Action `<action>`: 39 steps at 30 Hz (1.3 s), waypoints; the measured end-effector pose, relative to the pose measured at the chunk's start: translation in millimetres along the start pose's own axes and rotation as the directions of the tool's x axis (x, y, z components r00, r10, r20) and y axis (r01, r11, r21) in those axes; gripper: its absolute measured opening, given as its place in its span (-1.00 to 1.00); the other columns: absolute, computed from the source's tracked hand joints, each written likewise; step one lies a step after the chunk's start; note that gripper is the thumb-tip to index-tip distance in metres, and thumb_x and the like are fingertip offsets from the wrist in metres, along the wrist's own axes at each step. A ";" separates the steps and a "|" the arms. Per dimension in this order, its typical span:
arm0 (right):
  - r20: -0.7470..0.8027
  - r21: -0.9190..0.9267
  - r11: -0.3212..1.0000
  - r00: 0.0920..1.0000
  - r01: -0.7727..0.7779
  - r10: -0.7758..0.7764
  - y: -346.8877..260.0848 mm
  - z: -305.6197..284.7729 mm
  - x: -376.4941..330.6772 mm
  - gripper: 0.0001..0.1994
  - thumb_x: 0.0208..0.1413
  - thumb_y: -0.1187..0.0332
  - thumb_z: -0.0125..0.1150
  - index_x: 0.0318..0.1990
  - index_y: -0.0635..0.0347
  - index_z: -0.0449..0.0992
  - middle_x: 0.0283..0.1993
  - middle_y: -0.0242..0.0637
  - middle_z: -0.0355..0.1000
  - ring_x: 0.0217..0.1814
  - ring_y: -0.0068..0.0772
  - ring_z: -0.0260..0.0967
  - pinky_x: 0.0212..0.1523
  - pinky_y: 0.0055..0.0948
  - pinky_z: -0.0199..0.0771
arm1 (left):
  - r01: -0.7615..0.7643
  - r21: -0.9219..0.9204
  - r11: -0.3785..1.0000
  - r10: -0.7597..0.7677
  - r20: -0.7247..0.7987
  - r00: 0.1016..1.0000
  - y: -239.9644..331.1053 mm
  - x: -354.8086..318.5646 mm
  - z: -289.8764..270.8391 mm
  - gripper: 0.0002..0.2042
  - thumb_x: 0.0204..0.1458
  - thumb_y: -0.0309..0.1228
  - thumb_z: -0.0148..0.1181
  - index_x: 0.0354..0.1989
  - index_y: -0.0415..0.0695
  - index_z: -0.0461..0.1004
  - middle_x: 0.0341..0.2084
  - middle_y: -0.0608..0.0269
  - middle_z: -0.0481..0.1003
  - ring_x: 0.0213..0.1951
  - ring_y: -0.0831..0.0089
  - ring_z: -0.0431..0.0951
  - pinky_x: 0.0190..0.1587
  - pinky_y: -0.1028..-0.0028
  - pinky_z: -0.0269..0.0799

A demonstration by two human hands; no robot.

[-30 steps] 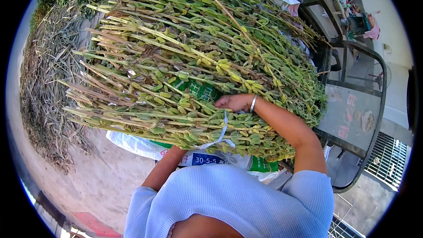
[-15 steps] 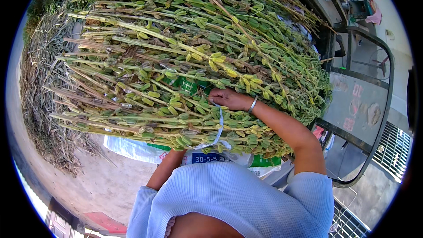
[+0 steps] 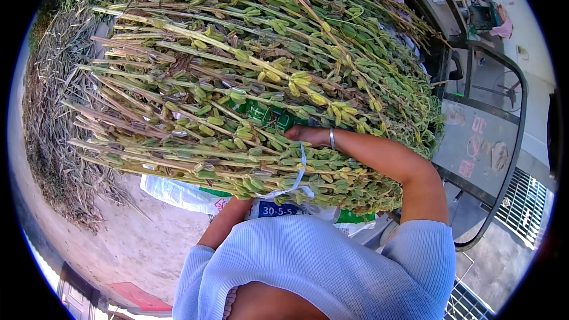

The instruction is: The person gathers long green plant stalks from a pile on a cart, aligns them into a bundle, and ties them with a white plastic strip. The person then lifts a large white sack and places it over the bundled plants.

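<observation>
A near bundle of cut stalks with green and yellow pods point(image 3: 237, 169), apparently sesame, lies across in front of me. Around its right part runs a pale cloth strip point(image 3: 298, 176), its upper end beside my right wrist. My right hand point(image 3: 302, 135), with a silver bangle above it, reaches down behind the bundle, into a gap where green printed sacking point(image 3: 255, 111) shows; its fingers are hidden. My left hand point(image 3: 242, 204) goes under the bundle's near side, so just the part by the wrist shows and its fingers are out of sight.
More podded stalks point(image 3: 237, 41) are heaped beyond the bundle. A white printed sack point(image 3: 184, 194) lies under the near edge. To the right stands a dark metal frame with a panel point(image 3: 474, 142). Dry stalks point(image 3: 53, 124) lie on the concrete ground point(image 3: 142, 237) at left.
My right hand, which was pinching near the strip's upper end on top of the stalks, has sunk into the gap behind the bundle. The left arm stays under the near side.
</observation>
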State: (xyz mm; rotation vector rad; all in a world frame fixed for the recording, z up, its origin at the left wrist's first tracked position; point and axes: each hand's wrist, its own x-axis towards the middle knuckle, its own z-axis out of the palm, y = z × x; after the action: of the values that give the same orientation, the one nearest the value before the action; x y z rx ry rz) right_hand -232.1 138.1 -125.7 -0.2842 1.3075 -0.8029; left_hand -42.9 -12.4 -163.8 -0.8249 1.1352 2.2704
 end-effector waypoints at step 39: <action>-0.583 -0.779 0.625 0.306 0.051 -0.752 -88.0 111.4 -168.9 -0.83 0.15 0.35 0.11 -0.20 0.25 0.44 -0.13 -0.14 0.38 -0.12 -0.06 0.36 -0.12 -0.25 0.39 | 0.112 0.209 0.971 -0.098 -0.074 0.992 12.1 -30.3 6.1 -0.88 0.17 -0.27 -0.03 -0.33 -0.01 0.36 -0.63 0.38 0.29 -0.65 0.54 0.16 -0.61 0.48 -0.01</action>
State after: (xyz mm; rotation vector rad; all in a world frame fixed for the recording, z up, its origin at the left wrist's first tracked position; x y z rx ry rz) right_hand -167.7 161.2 84.1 -0.9167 2.6750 -0.9886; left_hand -30.9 -18.3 -133.3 -0.8548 1.3053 2.0075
